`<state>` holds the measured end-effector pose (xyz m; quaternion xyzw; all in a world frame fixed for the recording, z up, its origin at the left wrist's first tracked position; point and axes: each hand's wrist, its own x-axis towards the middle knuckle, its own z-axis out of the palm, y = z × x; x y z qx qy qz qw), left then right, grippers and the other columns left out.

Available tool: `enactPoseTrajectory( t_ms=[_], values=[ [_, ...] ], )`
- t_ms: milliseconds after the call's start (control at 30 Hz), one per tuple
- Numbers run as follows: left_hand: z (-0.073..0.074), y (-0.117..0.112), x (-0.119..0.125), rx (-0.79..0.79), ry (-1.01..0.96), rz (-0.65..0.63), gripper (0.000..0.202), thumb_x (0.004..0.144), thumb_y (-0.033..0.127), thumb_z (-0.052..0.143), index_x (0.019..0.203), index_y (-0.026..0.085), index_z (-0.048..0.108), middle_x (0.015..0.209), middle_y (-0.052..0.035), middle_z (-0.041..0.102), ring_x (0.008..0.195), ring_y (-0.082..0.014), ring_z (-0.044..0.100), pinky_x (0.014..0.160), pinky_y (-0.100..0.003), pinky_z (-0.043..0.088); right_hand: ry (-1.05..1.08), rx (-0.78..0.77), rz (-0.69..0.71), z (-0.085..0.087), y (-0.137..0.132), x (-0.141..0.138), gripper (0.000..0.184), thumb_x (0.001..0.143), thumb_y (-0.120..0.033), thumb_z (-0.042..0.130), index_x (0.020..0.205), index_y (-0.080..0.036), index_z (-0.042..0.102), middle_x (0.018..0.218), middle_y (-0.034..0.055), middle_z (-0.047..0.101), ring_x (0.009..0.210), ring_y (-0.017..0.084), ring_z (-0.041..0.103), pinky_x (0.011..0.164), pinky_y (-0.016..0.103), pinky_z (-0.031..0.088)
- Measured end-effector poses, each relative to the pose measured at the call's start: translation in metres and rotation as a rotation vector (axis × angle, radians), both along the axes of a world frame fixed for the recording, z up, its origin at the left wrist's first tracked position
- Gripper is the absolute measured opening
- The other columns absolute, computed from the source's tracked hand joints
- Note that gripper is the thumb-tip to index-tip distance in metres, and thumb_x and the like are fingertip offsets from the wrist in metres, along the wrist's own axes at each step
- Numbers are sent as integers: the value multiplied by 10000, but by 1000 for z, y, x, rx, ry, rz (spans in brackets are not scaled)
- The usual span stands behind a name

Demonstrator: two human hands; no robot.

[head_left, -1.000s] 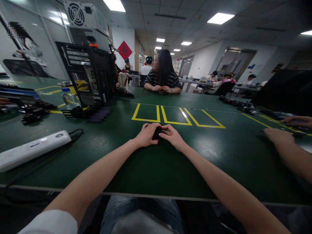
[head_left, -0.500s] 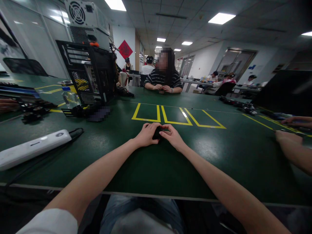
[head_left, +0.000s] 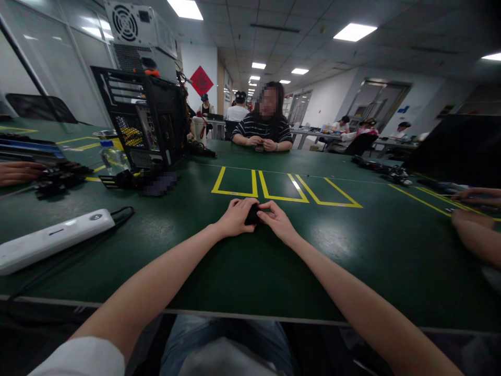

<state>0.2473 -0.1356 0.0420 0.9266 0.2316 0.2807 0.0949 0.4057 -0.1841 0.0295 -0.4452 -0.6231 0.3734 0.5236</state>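
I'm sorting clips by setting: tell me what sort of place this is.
Probably a shared electronics workroom or training room: a computer case with power-supply boxes on top, yellow outlines marked on the green table, and people seated in the background.

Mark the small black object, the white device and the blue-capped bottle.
Small black object [head_left: 252, 215], head view: exposed face.
White device [head_left: 58, 240], head view: middle of casing.
Blue-capped bottle [head_left: 112, 159], head view: clear body.
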Motion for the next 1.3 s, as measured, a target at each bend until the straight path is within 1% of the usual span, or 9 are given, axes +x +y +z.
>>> enactPoseTrajectory(
  t_ms=[67,233,333,467,567,733,867,1067,1300],
  values=[
    [0,1,0,2,-1,-1,594,626,272,592,1134,234,287,1116,-51,446,1035,-224,426,918,-413,219,3,0,-4,0,1,0,214,686,-323,546,861,-217,481,860,-7,537,804,134,554,734,297,459],
    [-1,1,0,7,-4,-15,590,629,274,586,1135,233,286,1107,-50,452,1032,-221,426,920,-416,217,-48,-31,-23,3,1,3,299,685,-311,555,955,-214,471,995,26,514,874,153,541,790,331,438],
    [-1,0,0,4,0,-5,580,623,266,585,1123,238,293,1106,-47,453,1030,-224,427,914,-416,218,-60,-55,20,4,2,5,295,686,-299,557,956,-211,477,993,28,521,903,163,534,824,359,419],
    [-1,0,1,-5,-1,6,591,612,253,585,1123,241,288,1104,-48,455,1029,-227,428,909,-412,218,-9,-2,74,2,1,6,318,621,-251,625,899,-219,475,969,-1,509,960,160,511,872,347,395],
    [-1,0,1,-6,-4,3,602,615,259,584,1134,240,280,1111,-51,451,1033,-228,425,911,-411,216,19,-12,83,0,0,5,287,633,-261,612,879,-226,468,957,-6,503,909,147,533,834,330,424],
    [-2,1,0,12,-10,-6,593,625,274,582,1138,234,286,1116,-54,447,1027,-226,426,913,-409,220,20,-21,9,0,2,2,197,669,-289,572,834,-226,484,861,-14,514,791,131,551,753,319,457],
    [-2,1,0,12,-1,-10,582,628,281,583,1131,235,294,1105,-49,453,1018,-225,431,913,-412,222,-11,-2,1,3,1,1,242,671,-275,570,897,-231,493,927,0,506,846,140,533,777,323,451],
    [-1,1,-2,20,-7,-22,581,636,283,574,1137,233,284,1101,-50,453,1021,-219,427,920,-407,211,-87,-81,30,7,-1,5,315,700,-293,543,1001,-229,474,1025,29,505,896,165,534,799,361,439],
    [-2,2,-1,23,-8,-13,579,631,276,576,1132,231,288,1112,-53,449,1031,-224,422,914,-403,219,-23,-8,103,2,0,5,307,649,-241,602,921,-228,460,980,-3,493,938,154,522,834,327,420]
  ],
)
